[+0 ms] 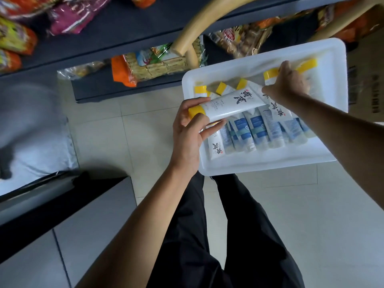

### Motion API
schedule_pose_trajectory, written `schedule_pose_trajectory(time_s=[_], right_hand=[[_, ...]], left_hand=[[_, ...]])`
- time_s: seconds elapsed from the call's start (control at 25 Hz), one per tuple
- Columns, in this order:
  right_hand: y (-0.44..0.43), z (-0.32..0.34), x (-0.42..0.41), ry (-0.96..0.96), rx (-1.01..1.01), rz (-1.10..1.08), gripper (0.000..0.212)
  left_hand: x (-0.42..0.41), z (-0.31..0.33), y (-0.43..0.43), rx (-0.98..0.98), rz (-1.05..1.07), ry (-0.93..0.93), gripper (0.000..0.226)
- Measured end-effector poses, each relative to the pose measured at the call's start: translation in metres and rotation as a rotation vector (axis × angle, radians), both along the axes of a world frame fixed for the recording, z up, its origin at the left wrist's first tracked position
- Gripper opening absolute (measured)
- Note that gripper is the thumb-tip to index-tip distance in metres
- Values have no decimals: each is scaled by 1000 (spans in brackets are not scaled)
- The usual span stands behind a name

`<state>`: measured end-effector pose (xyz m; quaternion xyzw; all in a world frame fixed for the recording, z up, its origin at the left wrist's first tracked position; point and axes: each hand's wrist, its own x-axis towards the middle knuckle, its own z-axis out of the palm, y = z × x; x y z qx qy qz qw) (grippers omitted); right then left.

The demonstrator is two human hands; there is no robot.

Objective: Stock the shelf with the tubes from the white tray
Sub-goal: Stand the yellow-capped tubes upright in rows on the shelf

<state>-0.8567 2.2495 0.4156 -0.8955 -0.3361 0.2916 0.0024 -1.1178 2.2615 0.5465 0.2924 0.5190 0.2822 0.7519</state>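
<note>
The left hand [190, 129] has fingers and thumb curled round the yellow-capped end of a white plastic tube with black lettering [230, 104], holding it crosswise over the near-left part of the white rectangular tray [270, 163]. The right hand [288, 84] lies knuckles-up over more yellow-capped white tubes [220, 88] at the tray's far side (whether it grips one I cannot tell), a row of blue-labelled tubes [257, 129] lying nearer the person. Beyond is the dark shelf [124, 28] with bright snack packets [72, 17].

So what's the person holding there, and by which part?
The left hand grips a yellow-capped white tube at its cap end, over the white tray. The right hand lies on other tubes in the tray; whether it grips one is unclear.
</note>
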Motion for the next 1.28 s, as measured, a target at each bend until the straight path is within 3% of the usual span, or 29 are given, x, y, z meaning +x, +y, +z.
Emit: schedule_pose_trajectory(time_s=[0.2,0.52,0.68,0.8,0.92,1.0,1.16,1.28], right_hand=[[-25,73,4,133,12,-79,61],[-78,203,14,250,79,-341,47],[-94,260,19,562,287,-591,55],[-102,306,16,781,501,-697,47],[-108,361,3,1047,590,-651,30],[-112,387,-1,1160,662,-591,30],[-102,420,-13,1214,799,-437,45],[-81,445,-28,1169,936,-395,34]], left_hand=[[-3,56,-12,132,-79,27,28],[-1,170,-15,186,-73,-53,40],[1,222,-4,235,-161,-29,51],[4,256,2,362,-152,-34,35],[8,285,4,453,-101,27,23],[10,302,2,487,-92,13,24],[8,329,10,556,-29,-25,39],[4,343,32,572,10,-96,37]])
